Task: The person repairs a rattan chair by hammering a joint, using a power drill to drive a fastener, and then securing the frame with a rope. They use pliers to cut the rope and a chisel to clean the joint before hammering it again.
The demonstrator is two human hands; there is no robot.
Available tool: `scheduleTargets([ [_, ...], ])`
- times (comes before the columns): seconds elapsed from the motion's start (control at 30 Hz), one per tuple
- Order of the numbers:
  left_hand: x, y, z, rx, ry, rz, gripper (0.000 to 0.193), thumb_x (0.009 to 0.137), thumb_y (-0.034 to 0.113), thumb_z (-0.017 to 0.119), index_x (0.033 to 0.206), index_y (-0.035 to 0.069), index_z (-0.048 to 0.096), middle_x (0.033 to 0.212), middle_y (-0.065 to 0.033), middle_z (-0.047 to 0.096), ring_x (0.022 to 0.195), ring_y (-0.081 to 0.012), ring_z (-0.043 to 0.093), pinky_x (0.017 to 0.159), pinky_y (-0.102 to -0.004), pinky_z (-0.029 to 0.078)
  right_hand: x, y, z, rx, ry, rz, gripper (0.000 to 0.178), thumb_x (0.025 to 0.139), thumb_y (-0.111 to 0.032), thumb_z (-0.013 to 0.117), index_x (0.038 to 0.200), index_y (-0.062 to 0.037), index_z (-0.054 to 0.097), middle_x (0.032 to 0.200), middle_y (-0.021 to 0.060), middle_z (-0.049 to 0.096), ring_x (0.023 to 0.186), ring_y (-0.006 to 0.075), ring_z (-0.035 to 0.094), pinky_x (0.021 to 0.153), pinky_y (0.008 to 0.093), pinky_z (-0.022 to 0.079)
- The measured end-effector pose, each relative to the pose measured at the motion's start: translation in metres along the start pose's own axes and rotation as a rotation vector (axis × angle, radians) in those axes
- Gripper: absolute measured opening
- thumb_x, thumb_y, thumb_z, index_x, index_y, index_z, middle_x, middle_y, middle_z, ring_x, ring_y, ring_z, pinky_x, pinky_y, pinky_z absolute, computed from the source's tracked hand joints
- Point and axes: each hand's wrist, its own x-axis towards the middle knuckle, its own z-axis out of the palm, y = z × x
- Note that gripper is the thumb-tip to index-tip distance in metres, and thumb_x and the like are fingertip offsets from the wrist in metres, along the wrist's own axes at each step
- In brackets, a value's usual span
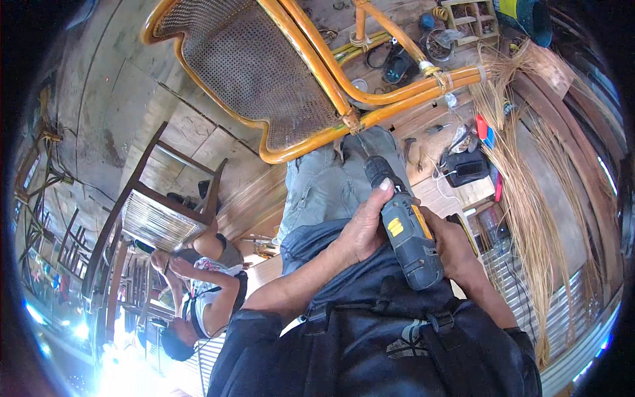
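A dark grey cordless drill (pixel 405 237) with yellow markings lies between my two hands, over my lap. My left hand (pixel 362 228) closes on its left side, thumb on top of the body near the chuck. On the other side, my right hand (pixel 451 246) is wrapped about the drill, with most of its fingers hidden beneath. The thin drill bit (pixel 363 143) points away from me at a bound joint (pixel 351 120) of a rattan chair frame (pixel 390 96). Whether the tip touches the joint I cannot tell. Woven cane mesh (pixel 248 79) fills the chair's curved panel.
Long straw-coloured cane strands (pixel 522 238) hang along the right. A black pouch (pixel 465 168), red-handled tools and a compartment box (pixel 475 20) lie beyond the chair and to the right. At left, another person (pixel 215 291) works at a dark wooden chair (pixel 159 215).
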Motion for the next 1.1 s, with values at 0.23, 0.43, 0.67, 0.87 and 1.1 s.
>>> scheduleTargets([
  [0.23,-0.002,-0.002,-0.002,-0.077,-0.074,-0.015,0.056,0.091,0.051,0.047,0.108,-0.002,0.054,0.096,-0.0124,0.062,0.088,-0.0216,0.062,0.084,-0.0377,0.05,-0.002,0.002,0.002,-0.036,0.004,0.008,0.068,0.07,-0.007,0.065,0.134,-0.0073,0.04,0.098,0.0258,0.061,0.088,0.0417,0.06,0.071,0.0467,0.049],
  [0.43,-0.001,-0.002,-0.004,-0.044,-0.038,0.002,0.057,0.091,0.051,0.046,0.108,-0.003,0.055,0.097,-0.0133,0.062,0.088,-0.0222,0.062,0.085,-0.0372,0.05,0.0,0.002,0.006,0.003,0.025,-0.015,0.069,0.07,-0.01,0.068,0.133,-0.0041,0.04,0.101,0.0252,0.061,0.09,0.0411,0.06,0.074,0.0453,0.049],
  [0.67,0.003,-0.002,0.001,-0.201,-0.062,-0.023,0.066,0.085,0.058,0.052,0.11,-0.004,0.052,0.095,-0.0129,0.063,0.084,-0.0228,0.062,0.079,-0.0392,0.052,0.002,0.011,0.011,-0.003,0.147,-0.123,0.067,0.072,-0.017,0.068,0.132,-0.0056,0.041,0.098,0.0246,0.062,0.088,0.0405,0.061,0.072,0.0459,0.049],
  [0.87,-0.001,-0.007,0.01,-0.412,-0.042,-0.026,0.077,0.081,0.064,0.053,0.115,-0.004,0.048,0.1,-0.0127,0.06,0.087,-0.0224,0.061,0.079,-0.0384,0.052,0.006,0.002,0.016,-0.1,0.068,0.149,0.051,0.082,-0.013,0.053,0.132,-0.0094,0.042,0.095,0.0238,0.062,0.083,0.04,0.062,0.068,0.0476,0.048],
  [1.1,-0.003,-0.008,0.013,-0.369,-0.032,-0.029,0.085,0.075,0.069,0.056,0.117,-0.005,0.048,0.1,-0.0117,0.058,0.088,-0.0206,0.059,0.08,-0.037,0.052,0.006,0.019,0.023,-0.237,0.099,0.079,0.042,0.089,-0.011,0.042,0.131,-0.0105,0.041,0.088,0.0226,0.063,0.076,0.0409,0.062,0.066,0.0489,0.048],
])
